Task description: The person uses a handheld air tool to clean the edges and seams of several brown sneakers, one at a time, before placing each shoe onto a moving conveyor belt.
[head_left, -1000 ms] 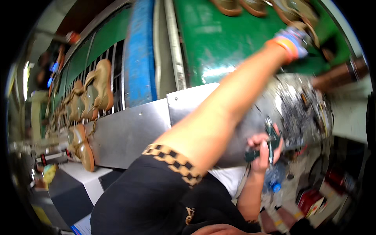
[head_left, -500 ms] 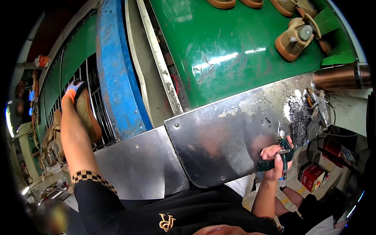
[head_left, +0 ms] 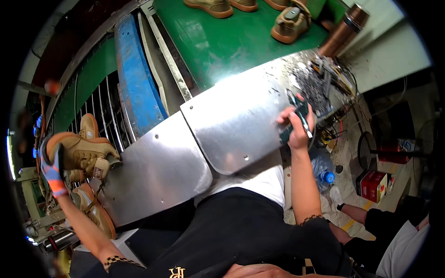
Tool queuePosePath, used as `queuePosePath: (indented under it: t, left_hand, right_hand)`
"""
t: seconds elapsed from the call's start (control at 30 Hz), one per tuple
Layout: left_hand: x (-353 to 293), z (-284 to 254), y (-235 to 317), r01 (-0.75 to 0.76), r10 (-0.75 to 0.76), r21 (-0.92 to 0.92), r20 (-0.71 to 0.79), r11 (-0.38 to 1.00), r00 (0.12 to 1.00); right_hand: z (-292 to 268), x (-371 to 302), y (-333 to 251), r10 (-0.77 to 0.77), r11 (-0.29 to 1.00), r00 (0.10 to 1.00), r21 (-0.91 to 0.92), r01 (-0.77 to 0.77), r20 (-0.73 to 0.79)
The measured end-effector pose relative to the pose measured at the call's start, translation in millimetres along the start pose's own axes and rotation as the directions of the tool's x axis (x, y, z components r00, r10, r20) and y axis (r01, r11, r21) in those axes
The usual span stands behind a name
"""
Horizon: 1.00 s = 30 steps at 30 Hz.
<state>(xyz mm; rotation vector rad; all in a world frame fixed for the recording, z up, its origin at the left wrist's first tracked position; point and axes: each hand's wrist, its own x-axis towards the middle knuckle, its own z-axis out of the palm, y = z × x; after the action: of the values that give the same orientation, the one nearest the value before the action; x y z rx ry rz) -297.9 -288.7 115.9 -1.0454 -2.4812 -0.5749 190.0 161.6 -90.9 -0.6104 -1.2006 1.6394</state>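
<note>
A tan shoe [head_left: 85,150] with a gum-coloured sole is held up at the left by my gloved left hand [head_left: 52,169], fingers wrapped round its sole end. Its laces and tongue face right, over the edge of the steel plate. More tan shoes [head_left: 95,211] sit just below and behind it. In my right hand [head_left: 299,127], closed over the right part of the steel top, is a dark green pistol-shaped tool [head_left: 302,112] with a metal tip pointing away from me. Its exact kind cannot be made out.
Two steel plates [head_left: 153,180] join in front of me. Beyond lie a green belt [head_left: 199,55] with several tan shoes [head_left: 289,25], a blue beam [head_left: 134,69] and metal bars. Loose tools [head_left: 320,81] lie near a copper thermos [head_left: 346,30]. A person's leg [head_left: 354,213] shows at right.
My left hand has come back from the barred rack toward me, lifting the shoe and turning its laces into view. My right hand keeps the green tool, now tilted. The whole view has shifted.
</note>
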Motion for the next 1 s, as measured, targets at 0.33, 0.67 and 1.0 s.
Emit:
queuePosePath:
  t: [0.33, 0.67, 1.0]
  left_hand:
    - [-103.1, 1.9, 222.9, -0.314, 0.192, -0.410, -0.310, 0.856, 0.931]
    - [-57.5, 69.8, 324.2, -0.311, 0.400, -0.847, -0.129, 0.431, 0.907]
    - [-27.3, 81.3, 328.1, -0.249, 0.388, -0.820, -0.036, 0.516, 0.921]
  right_hand:
    - [-29.3, -0.6, -38.1, 0.059, 0.963, 0.998, -0.264, -0.058, -0.004]
    - [-20.4, -77.0, -63.5, 0.175, 0.970, 0.977, -0.194, -0.149, 0.123]
    - [113.0, -44.9, -112.4, -0.364, 0.845, 0.609, -0.025, 0.534, 0.705]
